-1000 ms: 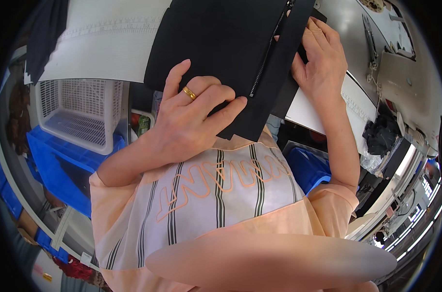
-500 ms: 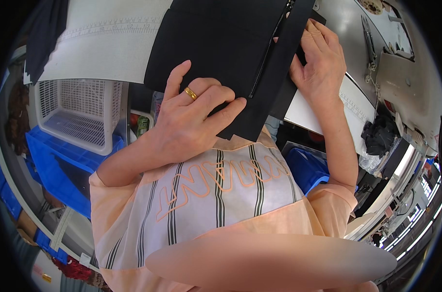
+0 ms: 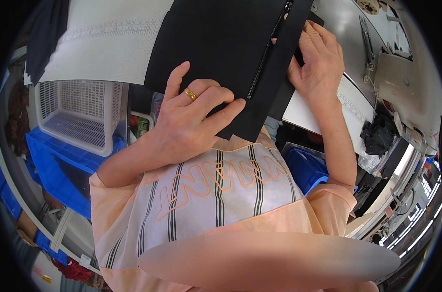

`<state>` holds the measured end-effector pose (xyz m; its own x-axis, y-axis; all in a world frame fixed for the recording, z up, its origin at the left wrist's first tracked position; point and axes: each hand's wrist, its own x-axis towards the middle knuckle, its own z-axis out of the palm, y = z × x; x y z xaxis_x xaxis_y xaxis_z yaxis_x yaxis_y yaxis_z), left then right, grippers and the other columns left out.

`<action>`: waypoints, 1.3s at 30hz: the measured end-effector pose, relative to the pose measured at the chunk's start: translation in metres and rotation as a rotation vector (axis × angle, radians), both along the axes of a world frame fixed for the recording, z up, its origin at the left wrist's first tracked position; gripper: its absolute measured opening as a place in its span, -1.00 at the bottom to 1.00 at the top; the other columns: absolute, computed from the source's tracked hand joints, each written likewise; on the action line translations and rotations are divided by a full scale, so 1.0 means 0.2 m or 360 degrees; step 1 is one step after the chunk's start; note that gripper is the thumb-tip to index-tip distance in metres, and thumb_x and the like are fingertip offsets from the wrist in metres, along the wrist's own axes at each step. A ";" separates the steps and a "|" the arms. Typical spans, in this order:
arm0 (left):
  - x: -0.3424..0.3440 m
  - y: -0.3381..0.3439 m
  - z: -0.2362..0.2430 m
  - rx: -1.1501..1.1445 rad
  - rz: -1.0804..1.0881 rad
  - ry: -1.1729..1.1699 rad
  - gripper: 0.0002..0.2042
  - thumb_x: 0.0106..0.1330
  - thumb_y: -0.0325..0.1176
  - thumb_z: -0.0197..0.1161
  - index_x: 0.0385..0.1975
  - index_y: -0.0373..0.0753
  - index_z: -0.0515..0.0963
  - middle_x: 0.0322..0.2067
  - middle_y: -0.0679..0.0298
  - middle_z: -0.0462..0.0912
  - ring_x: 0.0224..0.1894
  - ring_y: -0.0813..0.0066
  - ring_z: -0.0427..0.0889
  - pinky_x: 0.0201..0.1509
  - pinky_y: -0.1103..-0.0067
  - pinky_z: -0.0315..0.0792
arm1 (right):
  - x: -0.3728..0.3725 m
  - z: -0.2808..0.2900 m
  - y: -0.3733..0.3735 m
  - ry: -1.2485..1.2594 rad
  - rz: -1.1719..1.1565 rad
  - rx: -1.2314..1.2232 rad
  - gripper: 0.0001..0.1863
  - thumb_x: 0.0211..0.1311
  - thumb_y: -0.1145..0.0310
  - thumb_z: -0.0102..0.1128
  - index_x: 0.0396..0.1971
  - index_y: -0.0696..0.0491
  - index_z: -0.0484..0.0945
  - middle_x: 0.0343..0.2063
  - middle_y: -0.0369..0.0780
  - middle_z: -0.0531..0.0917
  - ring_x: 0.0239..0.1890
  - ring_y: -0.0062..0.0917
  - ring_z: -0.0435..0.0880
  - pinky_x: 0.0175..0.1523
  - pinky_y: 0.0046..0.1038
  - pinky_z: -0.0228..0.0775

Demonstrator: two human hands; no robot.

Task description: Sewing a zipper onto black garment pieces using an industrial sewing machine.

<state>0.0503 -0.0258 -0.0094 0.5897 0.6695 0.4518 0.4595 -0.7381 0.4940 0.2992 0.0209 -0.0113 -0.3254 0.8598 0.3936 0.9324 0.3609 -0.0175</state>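
A black fabric piece (image 3: 206, 44) with a zipper (image 3: 261, 68) set into it lies over the white work surface and hangs past its near edge. My left hand (image 3: 189, 114), with a gold ring on one finger, grips the fabric near its lower edge, thumb and fingers closed and one finger lifted. My right hand (image 3: 320, 63) is bent around the fabric's right edge beside a long black strip (image 3: 291, 44). Bits of fingertip show through the gap alongside the zipper. The rest of those fingers are hidden under the cloth.
Grey sewing machine parts (image 3: 367, 48) stand at the far right. A white plastic basket (image 3: 109, 121) sits on a blue bin (image 3: 60, 170) below the table at left. Dark cloth (image 3: 46, 39) hangs over the table's left end. Another blue bin (image 3: 306, 170) is near my right elbow.
My right hand has shifted very slightly left, and the fabric's right side with it. My left hand keeps its grip in the same place.
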 end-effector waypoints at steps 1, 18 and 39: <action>0.00 0.00 0.00 -0.0004 -0.0030 0.0028 -0.73 -0.14 -0.43 0.30 -0.34 -0.22 0.69 -0.30 0.36 0.53 -0.24 0.47 0.56 0.34 0.14 0.08 | 0.00 0.00 0.00 -0.0014 0.0009 0.0006 -0.56 -0.14 0.39 0.37 -0.11 0.02 0.66 -0.02 -0.25 0.66 0.08 -0.36 0.56 0.10 -0.35 0.37; -0.05 0.09 0.12 -0.0311 -0.0374 0.0314 -0.44 -0.19 -0.23 0.46 -0.07 -0.21 0.61 0.10 0.25 0.51 0.07 0.28 0.48 0.23 0.18 0.29 | 0.00 0.02 0.01 0.0076 0.0034 -0.0071 -0.64 -0.07 0.35 0.36 -0.18 0.05 0.65 -0.03 -0.21 0.64 0.07 -0.29 0.53 0.07 -0.28 0.37; 0.24 0.67 -0.02 0.0352 -0.0250 0.0005 -0.72 0.14 -0.45 0.29 -0.13 -0.27 0.61 -0.16 0.26 0.57 -0.12 0.29 0.57 -0.06 0.46 0.47 | 0.00 0.02 0.00 0.0061 0.0061 -0.0067 -0.49 -0.33 0.40 0.39 -0.19 0.15 0.61 -0.01 -0.18 0.61 0.09 -0.30 0.51 0.03 -0.27 0.38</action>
<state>0.0979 0.1082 -0.0127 0.6802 0.4549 0.5747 0.3322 -0.8903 0.3116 0.2996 0.0208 -0.0078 -0.3438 0.8631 0.3699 0.9163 0.3945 -0.0688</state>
